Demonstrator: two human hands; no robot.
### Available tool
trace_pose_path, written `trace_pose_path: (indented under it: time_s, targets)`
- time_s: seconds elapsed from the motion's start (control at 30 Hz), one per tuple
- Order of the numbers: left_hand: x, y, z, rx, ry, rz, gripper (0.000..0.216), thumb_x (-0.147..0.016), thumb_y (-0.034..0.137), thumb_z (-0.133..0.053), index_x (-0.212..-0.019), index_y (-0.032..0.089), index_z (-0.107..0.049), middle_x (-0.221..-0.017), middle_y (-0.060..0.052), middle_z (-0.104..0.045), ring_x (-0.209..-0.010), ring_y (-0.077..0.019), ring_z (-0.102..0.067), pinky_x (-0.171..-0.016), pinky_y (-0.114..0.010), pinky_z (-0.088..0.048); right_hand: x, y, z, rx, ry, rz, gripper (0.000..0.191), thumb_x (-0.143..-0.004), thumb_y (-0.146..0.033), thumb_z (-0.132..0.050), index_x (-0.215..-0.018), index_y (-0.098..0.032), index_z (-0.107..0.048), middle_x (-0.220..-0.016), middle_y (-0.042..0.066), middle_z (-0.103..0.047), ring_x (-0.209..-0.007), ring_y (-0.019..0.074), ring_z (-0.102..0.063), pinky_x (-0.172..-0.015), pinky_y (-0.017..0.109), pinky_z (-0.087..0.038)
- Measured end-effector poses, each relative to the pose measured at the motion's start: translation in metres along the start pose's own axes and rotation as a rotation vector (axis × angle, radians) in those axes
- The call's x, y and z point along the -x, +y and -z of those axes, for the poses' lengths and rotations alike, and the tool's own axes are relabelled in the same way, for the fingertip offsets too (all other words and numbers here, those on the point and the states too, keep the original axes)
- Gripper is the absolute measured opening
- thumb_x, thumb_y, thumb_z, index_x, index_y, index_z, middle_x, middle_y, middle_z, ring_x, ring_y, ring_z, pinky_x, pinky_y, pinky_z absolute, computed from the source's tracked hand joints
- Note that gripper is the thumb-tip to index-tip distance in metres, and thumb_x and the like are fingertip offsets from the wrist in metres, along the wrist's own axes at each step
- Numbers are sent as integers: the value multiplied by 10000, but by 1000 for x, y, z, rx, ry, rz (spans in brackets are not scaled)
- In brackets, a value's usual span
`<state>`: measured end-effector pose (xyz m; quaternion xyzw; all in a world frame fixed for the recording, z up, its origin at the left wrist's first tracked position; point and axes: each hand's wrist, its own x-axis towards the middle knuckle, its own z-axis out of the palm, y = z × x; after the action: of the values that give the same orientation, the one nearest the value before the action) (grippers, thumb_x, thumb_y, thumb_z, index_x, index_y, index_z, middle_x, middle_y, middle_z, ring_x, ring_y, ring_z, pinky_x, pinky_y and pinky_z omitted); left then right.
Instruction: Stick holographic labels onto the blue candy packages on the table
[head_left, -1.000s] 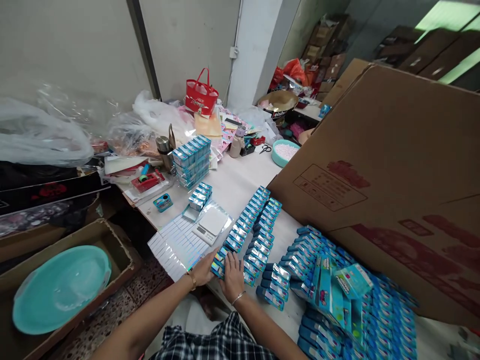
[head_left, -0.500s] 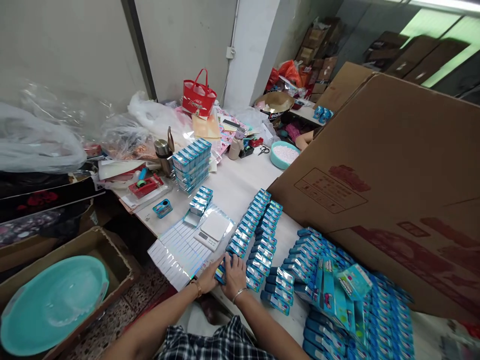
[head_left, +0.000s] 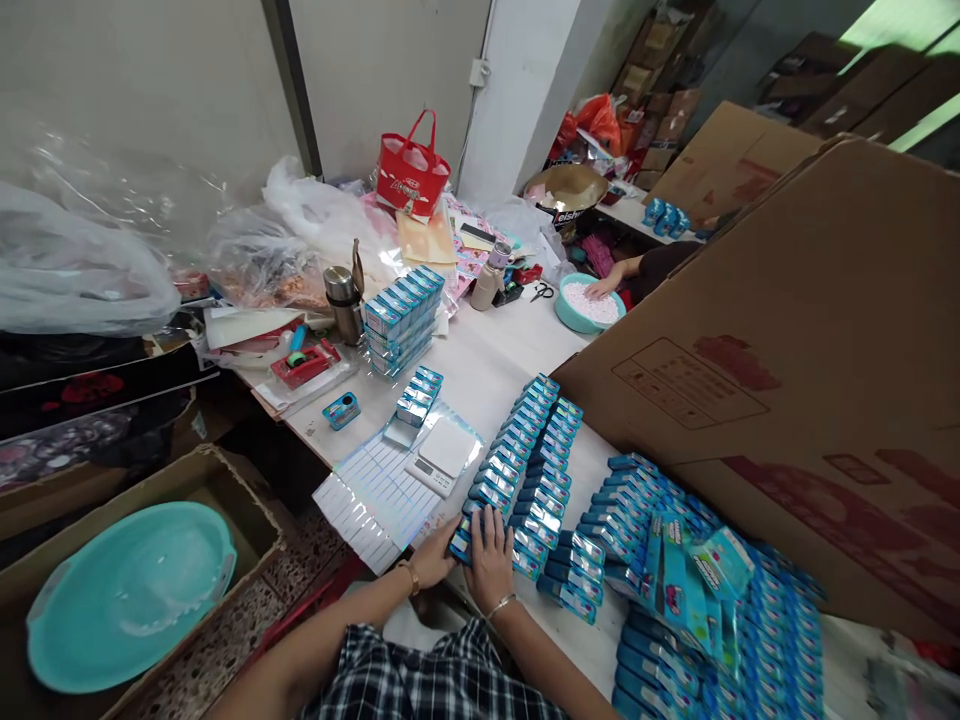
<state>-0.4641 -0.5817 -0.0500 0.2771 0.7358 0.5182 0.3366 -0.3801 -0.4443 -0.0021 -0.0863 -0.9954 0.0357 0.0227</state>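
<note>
My left hand (head_left: 435, 557) grips the left end of a small blue box (head_left: 460, 540) at the near end of a row of like boxes (head_left: 508, 445). My right hand (head_left: 490, 560) lies over the same box and the row's near end, palm down, with its fingers stretched out and a little apart. A second row of blue boxes (head_left: 546, 480) runs close beside it on the right. Left of my hands, a small white scale (head_left: 445, 450) rests on a lined, shiny sheet (head_left: 367, 500). My fingers partly cover the box.
A big carton (head_left: 750, 350) walls off the table's right side, with many blue boxes (head_left: 622, 520) before it. Stacked boxes (head_left: 401, 325), a steel flask (head_left: 345, 305) and scissors (head_left: 541, 292) stand or lie farther back. Another person's hand (head_left: 602, 284) reaches into a turquoise bowl (head_left: 574, 318).
The held box has come to the near end of the left row, and my right fingers have straightened over it. The view has shifted, and the other person's hand now shows in the bowl.
</note>
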Motion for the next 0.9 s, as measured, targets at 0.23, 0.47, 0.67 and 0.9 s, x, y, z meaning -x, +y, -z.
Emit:
trace_pose_path:
  time_s: [0.23, 0.47, 0.67, 0.9]
  targets:
    - [10, -21, -7, -18, -7, 12, 874, -681, 69, -515, -1512, 219, -291, -1540, -76, -372, -1408, -244, -354, -1197, -440, -244, 15, -4, -10, -96, 64, 55, 737, -730, -180, -501, -1454, -136, -373, -1467, 166, -414, -1355, 332, -328, -1096, 528, -233]
    - [19, -21, -9, -14, -34, 46, 967, -599, 6, -470, -1522, 189, -250, -1561, -84, -329, -1441, -219, -290, -1218, -424, -192, 14, -6, -4, -190, -57, 10, 745, -587, -162, -563, -1327, -126, -486, -1280, 174, -548, -1167, 353, -467, -1006, 512, -334]
    - [37, -34, 45, 137, 246, 216, 816, -695, 102, -512, -1481, 190, -313, -1475, -130, -451, -1316, -239, -472, -1125, -457, -359, -4, -15, 13, -386, 14, 69, 688, -613, -196, -586, -1283, -137, -440, -1224, 166, -533, -1129, 344, -484, -961, 504, -396]
    - [-13, -53, 153, 344, 850, 369, 575, -789, 301, -574, -1335, 152, -479, -1167, -140, -638, -980, -217, -658, -874, -406, -542, -129, -77, 37, -640, 139, 148, 750, -789, -268, -565, -1457, -164, -241, -1287, 163, -450, -1187, 320, -438, -997, 506, -405]
